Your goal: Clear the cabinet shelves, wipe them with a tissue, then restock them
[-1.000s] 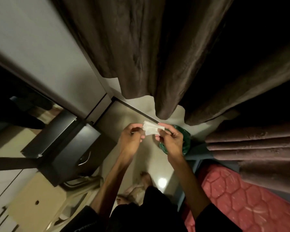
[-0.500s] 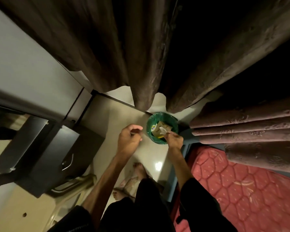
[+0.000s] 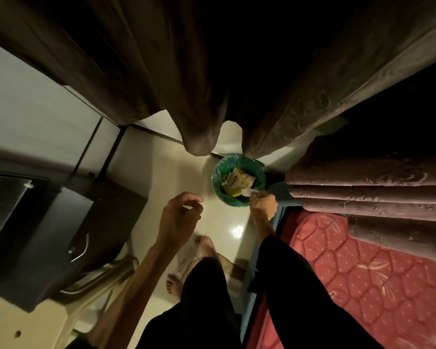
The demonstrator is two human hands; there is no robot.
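My right hand [image 3: 262,205] pinches a small white tissue [image 3: 247,191] at its fingertips, right over the near rim of a waste bin [image 3: 218,172] lined with a green bag. Yellow and white wrappers lie inside the bin. My left hand [image 3: 180,217] hovers over the floor to the left of the bin, fingers loosely curled and holding nothing. The dark cabinet [image 3: 43,238] with a metal handle stands at the left, its shelves hidden from here.
Brown curtains [image 3: 176,79] hang down to the floor just behind the bin. A bed with a red patterned mattress [image 3: 363,273] and a folded brown blanket [image 3: 375,190] fills the right. My bare feet [image 3: 204,248] stand on the pale tiled floor.
One second ago both hands held the tissue. The left hand let go, and the right hand carried the tissue down to the bin's rim as my view dipped toward the floor.
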